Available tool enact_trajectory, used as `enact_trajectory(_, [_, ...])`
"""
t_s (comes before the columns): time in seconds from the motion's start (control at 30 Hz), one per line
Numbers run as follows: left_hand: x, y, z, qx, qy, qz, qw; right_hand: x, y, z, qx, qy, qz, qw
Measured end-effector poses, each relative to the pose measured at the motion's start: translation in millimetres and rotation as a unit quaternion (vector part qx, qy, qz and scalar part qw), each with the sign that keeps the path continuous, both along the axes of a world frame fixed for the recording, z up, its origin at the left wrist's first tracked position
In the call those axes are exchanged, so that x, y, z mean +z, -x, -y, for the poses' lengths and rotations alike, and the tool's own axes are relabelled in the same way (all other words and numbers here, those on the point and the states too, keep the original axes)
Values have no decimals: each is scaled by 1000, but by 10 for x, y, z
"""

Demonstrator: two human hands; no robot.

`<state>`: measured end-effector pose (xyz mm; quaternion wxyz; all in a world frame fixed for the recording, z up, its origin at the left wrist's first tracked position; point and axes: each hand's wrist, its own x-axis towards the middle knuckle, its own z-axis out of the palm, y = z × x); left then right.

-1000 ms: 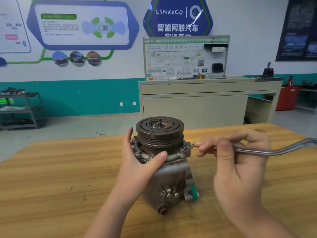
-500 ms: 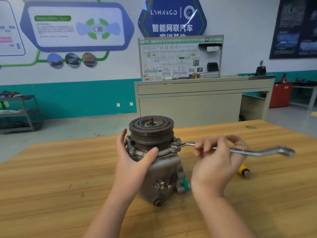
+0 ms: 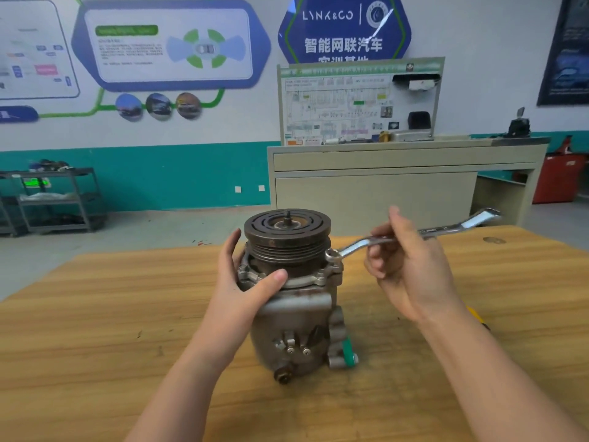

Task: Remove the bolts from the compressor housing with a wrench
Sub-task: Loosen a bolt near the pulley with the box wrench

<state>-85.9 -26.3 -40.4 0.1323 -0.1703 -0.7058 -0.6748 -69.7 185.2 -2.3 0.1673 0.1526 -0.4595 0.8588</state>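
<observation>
A grey metal compressor (image 3: 296, 327) stands upright on the wooden table (image 3: 95, 330), with a dark grooved pulley (image 3: 287, 234) on top. My left hand (image 3: 245, 291) grips its upper housing from the left, thumb across the front flange. A silver ring wrench (image 3: 411, 234) has its ring end on a bolt (image 3: 332, 255) at the flange's right side. My right hand (image 3: 411, 266) holds the wrench shaft near its middle, fingers curled round it. The wrench's free end points up and to the right.
A yellow-handled tool (image 3: 476, 314) lies on the table, mostly hidden behind my right wrist. Beyond the table stand a beige counter (image 3: 398, 183) with a display board, a metal shelf cart (image 3: 54, 199) at the left and a red cabinet (image 3: 561, 177) at the right.
The wrench has swung about the bolt, its free end rising and moving away from me. My right hand went with it. My left hand keeps its grip on the housing.
</observation>
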Motion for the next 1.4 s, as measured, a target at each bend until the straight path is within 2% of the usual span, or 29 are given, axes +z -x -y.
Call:
enact_trajectory(0.07, [6,-14,-4,4,1,-2,1000,19,-76,-14,-55,17,-29,998])
enact_trajectory(0.13, [-2,-43,-66,26,2,-13,1000,-17,-128,-9,-143,-40,-60,987])
enact_trajectory(0.2, [-21,-95,-173,55,-9,-23,998,-77,-169,32,-239,-126,-93,958])
enact_trajectory(0.33, [-69,-207,-387,126,-19,-57,990,-154,-214,68,-349,-226,-164,894])
enact_trajectory(0.47, [-95,-243,-450,161,-16,-75,984,-155,-263,134,-409,-314,-245,821])
enact_trajectory(0.6, [-97,-212,-442,161,-14,-81,983,-184,-267,255,-449,-347,-286,773])
enact_trajectory(0.63, [-95,-202,-424,153,-16,-81,985,-181,-266,256,-439,-344,-306,771])
enact_trajectory(0.67, [-89,-189,-395,140,-19,-80,987,-178,-252,237,-411,-330,-318,788])
enact_trajectory(0.73, [-70,-160,-308,109,-31,-65,991,-162,-201,150,-327,-272,-278,861])
enact_trajectory(0.8, [-42,-127,-214,76,-32,-45,996,-109,-116,66,-232,-186,-140,944])
enact_trajectory(0.83, [-32,-107,-177,65,-29,-40,997,-62,-63,41,-146,-132,-44,979])
enact_trajectory(0.87, [-29,-90,-151,57,-24,-38,997,-31,6,32,-36,-69,50,996])
enact_trajectory(0.9, [-27,-78,-134,54,-19,-38,998,-9,69,27,56,-8,126,990])
enact_trajectory(0.97, [-23,-74,-132,56,-15,-40,997,4,136,13,118,58,167,977])
enact_trajectory(1.07, [-30,-101,-171,75,-27,-33,996,-1,115,-27,100,87,97,986])
enact_trajectory(1.17, [-34,-168,-256,109,-43,-38,992,-18,11,-56,-67,-46,-14,997])
enact_trajectory(1.27, [-43,-214,-357,150,-53,-48,986,-62,-42,4,-219,-175,-74,957])
enact_trajectory(1.4, [-49,-256,-424,182,-56,-47,981,-106,-94,59,-295,-213,-135,922])
